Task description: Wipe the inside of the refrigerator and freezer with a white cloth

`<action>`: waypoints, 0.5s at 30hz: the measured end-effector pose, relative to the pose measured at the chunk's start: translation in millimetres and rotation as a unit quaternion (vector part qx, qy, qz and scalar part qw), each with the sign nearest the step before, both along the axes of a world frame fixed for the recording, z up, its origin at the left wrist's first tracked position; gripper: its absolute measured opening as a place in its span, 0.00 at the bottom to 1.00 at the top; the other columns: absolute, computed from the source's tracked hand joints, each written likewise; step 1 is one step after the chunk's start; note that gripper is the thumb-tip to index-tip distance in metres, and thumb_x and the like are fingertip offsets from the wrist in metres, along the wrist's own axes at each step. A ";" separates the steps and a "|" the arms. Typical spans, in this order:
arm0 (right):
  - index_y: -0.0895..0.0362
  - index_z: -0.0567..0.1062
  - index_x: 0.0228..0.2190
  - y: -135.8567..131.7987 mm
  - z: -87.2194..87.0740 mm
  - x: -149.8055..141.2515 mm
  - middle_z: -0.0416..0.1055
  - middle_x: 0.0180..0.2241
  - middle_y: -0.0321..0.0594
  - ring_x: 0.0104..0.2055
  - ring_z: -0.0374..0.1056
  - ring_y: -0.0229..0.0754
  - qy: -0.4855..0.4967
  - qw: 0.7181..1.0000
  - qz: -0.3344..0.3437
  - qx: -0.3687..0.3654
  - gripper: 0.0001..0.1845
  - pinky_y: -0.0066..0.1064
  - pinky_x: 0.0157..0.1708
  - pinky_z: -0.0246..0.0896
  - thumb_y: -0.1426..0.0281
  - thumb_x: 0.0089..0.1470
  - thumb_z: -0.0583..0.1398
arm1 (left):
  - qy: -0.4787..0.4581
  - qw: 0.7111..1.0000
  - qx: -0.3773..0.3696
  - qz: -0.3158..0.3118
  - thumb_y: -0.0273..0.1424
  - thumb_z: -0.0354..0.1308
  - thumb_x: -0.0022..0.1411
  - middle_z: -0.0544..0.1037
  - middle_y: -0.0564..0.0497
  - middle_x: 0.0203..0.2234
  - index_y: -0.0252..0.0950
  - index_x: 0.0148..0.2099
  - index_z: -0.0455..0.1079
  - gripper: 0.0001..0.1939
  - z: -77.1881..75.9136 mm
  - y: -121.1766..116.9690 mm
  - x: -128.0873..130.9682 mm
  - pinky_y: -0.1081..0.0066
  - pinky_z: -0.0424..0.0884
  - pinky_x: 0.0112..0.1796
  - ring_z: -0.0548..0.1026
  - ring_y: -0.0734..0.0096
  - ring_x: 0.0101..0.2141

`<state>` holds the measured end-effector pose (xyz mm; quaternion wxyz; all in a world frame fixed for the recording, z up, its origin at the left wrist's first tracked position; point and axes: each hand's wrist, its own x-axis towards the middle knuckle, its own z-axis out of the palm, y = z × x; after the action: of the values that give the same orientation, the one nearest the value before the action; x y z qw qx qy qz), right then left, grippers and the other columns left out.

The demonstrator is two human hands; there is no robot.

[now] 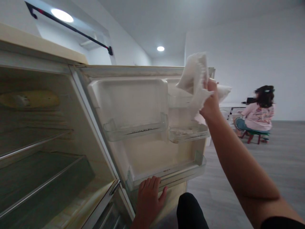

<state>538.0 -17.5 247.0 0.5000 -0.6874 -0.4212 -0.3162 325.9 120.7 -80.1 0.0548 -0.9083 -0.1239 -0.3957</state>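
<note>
A white cloth (pixel 194 73) is bunched in my right hand (pixel 211 98), its folds hanging out on both sides of the fist. This hand is raised at the outer upper corner of an open refrigerator door (pixel 143 149), over the small door shelves there. Low on the door, my left hand (pixel 150 197) lies with its fingers against the front of the long bottom door shelf (pixel 183 173), thumb spread apart from them. Another clear door shelf (pixel 135 129) sits higher up on the left, and a small one (pixel 186 133) on the right.
To the left is the refrigerator's inside, with glass shelves (pixel 35 190) and a yellowish light cover (pixel 30 98). My knee (pixel 192 211) is below the door. A person (pixel 258 111) sits on a stool (pixel 256 133) by a white desk at the right, on grey flooring (pixel 286 165).
</note>
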 end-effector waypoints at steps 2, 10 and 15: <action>0.58 0.77 0.36 9.7 13.5 -13.1 0.74 0.33 0.45 0.38 0.69 0.45 -0.068 0.994 -0.022 -0.082 0.35 0.34 0.39 0.59 0.47 0.69 0.42 | -0.002 1.000 0.005 -0.003 0.34 0.59 0.66 0.78 0.51 0.38 0.39 0.47 0.70 0.08 -2.1 0.4 -2.0 0.61 0.64 0.47 0.75 0.62 0.41; 0.57 0.77 0.33 3.2 32.9 -32.9 0.75 0.32 0.46 0.35 0.68 0.45 -0.135 0.953 -0.038 -0.268 0.28 0.34 0.39 0.57 0.54 0.70 0.45 | -0.030 0.999 0.019 -0.020 0.33 0.59 0.66 0.79 0.52 0.35 0.39 0.44 0.70 0.06 -2.1 2.4 -5.2 0.62 0.64 0.44 0.75 0.63 0.38; 0.59 0.77 0.34 7.1 49.2 -29.3 0.74 0.32 0.45 0.36 0.68 0.43 -0.136 0.959 -0.016 -0.246 0.28 0.32 0.39 0.58 0.56 0.70 0.45 | -0.057 0.997 0.029 -0.036 0.33 0.57 0.67 0.80 0.51 0.35 0.39 0.44 0.70 0.06 -0.3 2.1 -8.7 0.62 0.64 0.44 0.75 0.64 0.37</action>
<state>508.7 -10.4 296.2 0.2476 -0.7465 -0.5389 -0.3016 317.3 122.8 -80.4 0.0597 -0.8860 -0.0827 -0.4524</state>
